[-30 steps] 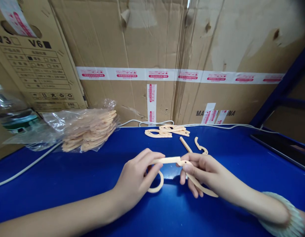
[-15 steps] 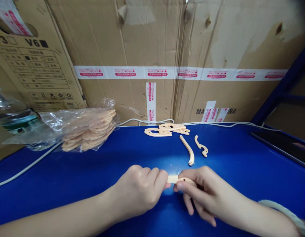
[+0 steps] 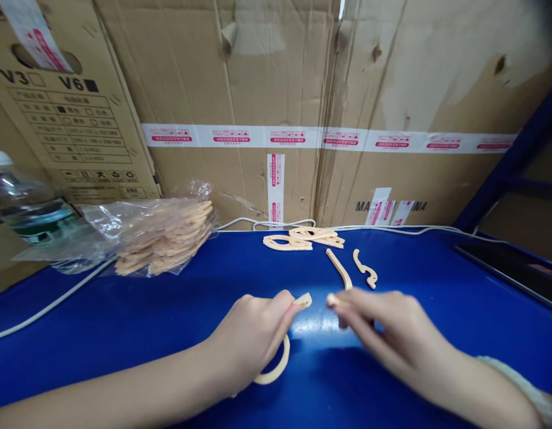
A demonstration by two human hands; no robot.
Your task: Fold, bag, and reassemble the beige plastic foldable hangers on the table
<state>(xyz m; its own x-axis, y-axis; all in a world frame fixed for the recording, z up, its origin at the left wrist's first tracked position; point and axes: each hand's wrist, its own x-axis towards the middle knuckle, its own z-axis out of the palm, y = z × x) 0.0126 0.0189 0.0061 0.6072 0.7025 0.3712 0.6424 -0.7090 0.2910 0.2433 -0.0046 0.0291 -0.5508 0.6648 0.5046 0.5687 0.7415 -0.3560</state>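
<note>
My left hand (image 3: 262, 333) is closed around a pale beige piece (image 3: 276, 366) that looks like part of a folding clothes hanger. Its squared end sticks out past my thumb, and a curved loop shows below the fist. Across a small gap, my right hand (image 3: 387, 325) pinches a small beige end piece (image 3: 332, 300) between thumb and fingertips; the rest of it is hidden and blurred. Just behind the right fingers lies a beige hanger arm (image 3: 339, 267), partly covered by them. A beige hanger hook (image 3: 365, 269) rests to its right.
Several beige hanger parts (image 3: 287, 242) lie at the back of the blue table (image 3: 168, 310). A clear bag of similar parts (image 3: 168, 235) sits at left beside a plastic bottle (image 3: 30, 202). A white cable (image 3: 56, 307), cardboard boxes (image 3: 235, 179) and a dark flat device (image 3: 512, 274) surround the area.
My hands have moved apart, and the two beige pieces that met between them are now separated. The left piece has turned so that its loop shows. My right hand now partly covers the hanger arm.
</note>
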